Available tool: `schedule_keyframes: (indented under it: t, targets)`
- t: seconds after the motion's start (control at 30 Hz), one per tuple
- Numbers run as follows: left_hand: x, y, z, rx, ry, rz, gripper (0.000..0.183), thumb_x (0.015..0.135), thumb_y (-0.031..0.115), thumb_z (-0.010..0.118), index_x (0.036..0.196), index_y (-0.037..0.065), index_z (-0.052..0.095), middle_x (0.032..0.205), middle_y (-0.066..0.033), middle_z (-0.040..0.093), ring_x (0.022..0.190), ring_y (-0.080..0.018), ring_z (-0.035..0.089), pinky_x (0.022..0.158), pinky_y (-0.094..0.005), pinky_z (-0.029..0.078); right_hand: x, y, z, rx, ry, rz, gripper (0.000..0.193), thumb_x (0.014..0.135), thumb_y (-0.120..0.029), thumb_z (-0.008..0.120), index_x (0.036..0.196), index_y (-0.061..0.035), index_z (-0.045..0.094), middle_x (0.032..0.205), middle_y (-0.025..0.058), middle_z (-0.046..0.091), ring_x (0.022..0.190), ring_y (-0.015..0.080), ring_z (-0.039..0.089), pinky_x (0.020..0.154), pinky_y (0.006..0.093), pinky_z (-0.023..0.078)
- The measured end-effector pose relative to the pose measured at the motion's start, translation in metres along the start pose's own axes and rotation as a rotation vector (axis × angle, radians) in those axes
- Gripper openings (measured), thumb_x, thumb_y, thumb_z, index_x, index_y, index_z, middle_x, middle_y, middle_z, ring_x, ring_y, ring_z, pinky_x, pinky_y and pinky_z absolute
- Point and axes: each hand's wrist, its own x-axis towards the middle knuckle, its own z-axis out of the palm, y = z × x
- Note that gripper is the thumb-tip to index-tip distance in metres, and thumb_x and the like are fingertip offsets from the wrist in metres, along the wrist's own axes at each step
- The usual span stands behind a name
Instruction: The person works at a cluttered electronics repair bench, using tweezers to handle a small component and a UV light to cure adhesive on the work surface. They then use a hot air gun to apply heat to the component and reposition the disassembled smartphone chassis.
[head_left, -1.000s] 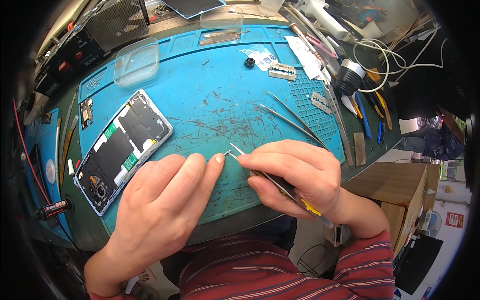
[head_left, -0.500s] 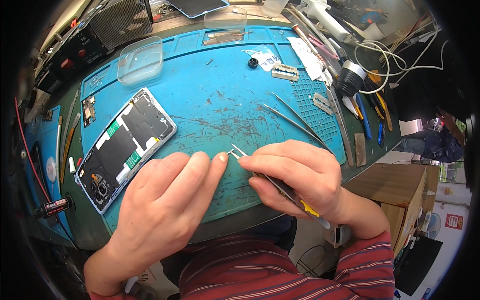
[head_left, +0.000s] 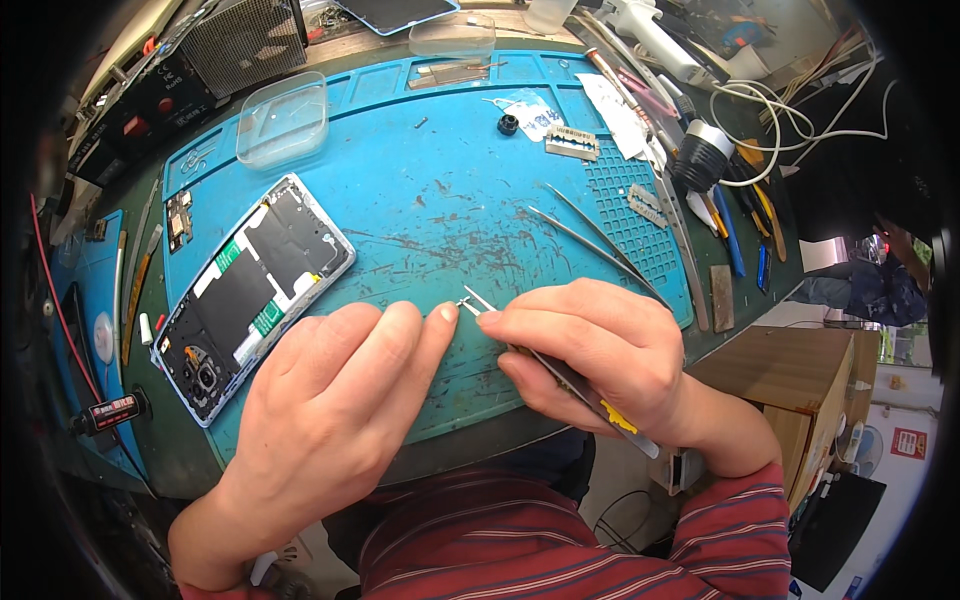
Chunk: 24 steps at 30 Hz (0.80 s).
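Observation:
My right hand (head_left: 600,345) grips a pair of metal tweezers (head_left: 570,372) with a yellow patch near the rear end. Their points reach left, up to the index fingertip of my left hand (head_left: 345,385). My left hand is closed, its fingers bent together. A tiny pale part (head_left: 462,302) shows between that fingertip and the tweezer points; it is too small to name. Both hands are over the near edge of a blue work mat (head_left: 400,230). Left of them lies an opened phone (head_left: 255,290), its black interior and green-and-white strips exposed.
A second pair of tweezers (head_left: 600,243) lies right of centre, near razor blades (head_left: 572,143) and a black round knob (head_left: 508,125). A clear plastic box (head_left: 283,120) stands far left. A small circuit board (head_left: 179,220) is beside the phone. Tools and a white cable (head_left: 790,150) crowd the right.

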Motion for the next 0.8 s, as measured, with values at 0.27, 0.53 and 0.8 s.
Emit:
schedule_keyframes:
  t: [0.27, 0.53, 0.8]
  targets:
    - [0.0012, 0.0065, -0.0044, -0.030, -0.049, -0.070, 0.053, 0.079, 0.003, 0.068, 0.131, -0.001, 0.072, 0.119, -0.0092, 0.060, 0.103, -0.0266, 0.062, 0.085, -0.0386, 0.054, -0.0009, 0.0010, 0.0007, 0.007, 0.024, -0.011, 0.039, 0.080, 0.004, 0.084, 0.117, 0.0010, 0.072, 0.098, 0.0143, 0.074, 0.081, 0.0292, 0.075, 0.068, 0.0360, 0.061]
    - [0.0024, 0.0088, -0.0058, -0.058, -0.068, -0.121, 0.056, 0.076, -0.003, 0.069, 0.132, 0.002, 0.073, 0.118, -0.0094, 0.059, 0.105, -0.0296, 0.062, 0.090, -0.0420, 0.055, -0.0031, 0.0044, 0.0027, -0.019, 0.050, -0.039, 0.037, 0.081, 0.003, 0.084, 0.116, 0.0011, 0.072, 0.097, 0.0145, 0.074, 0.081, 0.0293, 0.074, 0.067, 0.0358, 0.061]
    - [0.0020, 0.0087, -0.0052, -0.048, -0.054, -0.116, 0.059, 0.075, -0.003, 0.069, 0.134, 0.002, 0.072, 0.119, -0.0093, 0.059, 0.105, -0.0302, 0.061, 0.090, -0.0429, 0.054, -0.0028, 0.0036, 0.0032, -0.019, 0.047, -0.022, 0.034, 0.081, 0.002, 0.084, 0.113, 0.0000, 0.073, 0.096, 0.0134, 0.074, 0.080, 0.0288, 0.074, 0.067, 0.0357, 0.061]
